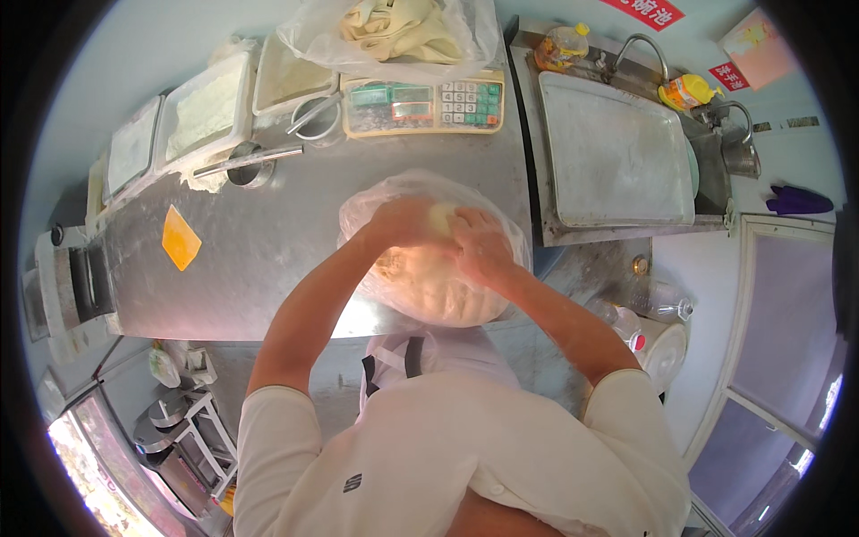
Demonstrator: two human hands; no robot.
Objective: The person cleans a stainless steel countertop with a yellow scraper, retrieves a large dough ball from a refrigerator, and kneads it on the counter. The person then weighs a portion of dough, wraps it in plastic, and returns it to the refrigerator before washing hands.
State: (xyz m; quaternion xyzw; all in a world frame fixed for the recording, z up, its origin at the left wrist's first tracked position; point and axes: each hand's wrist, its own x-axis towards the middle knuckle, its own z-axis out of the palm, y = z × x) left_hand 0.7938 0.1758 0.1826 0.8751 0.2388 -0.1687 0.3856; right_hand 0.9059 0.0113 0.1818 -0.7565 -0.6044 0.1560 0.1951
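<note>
A large clear plastic bag [356,201] filled with pale, lumpy pieces that look like dough [443,288] lies at the front edge of a steel worktop [221,295]. Both of my hands are at the bag's upper part. My left hand [409,221] bends inward from the left, its fingers partly hidden by plastic. From the right, my right hand [480,241] has its fingers curled at a small pale lump [441,218] between the hands. Whether the fingers grip the lump or only the plastic cannot be told.
Behind the bag stands a digital scale [423,111] under a bag of dough strips [402,30]. An orange scraper [181,238] lies left. Near a metal cup [249,171] are a metal rod [248,161] and a flour tub [205,111]. A large tray [617,151] covers the sink area at right.
</note>
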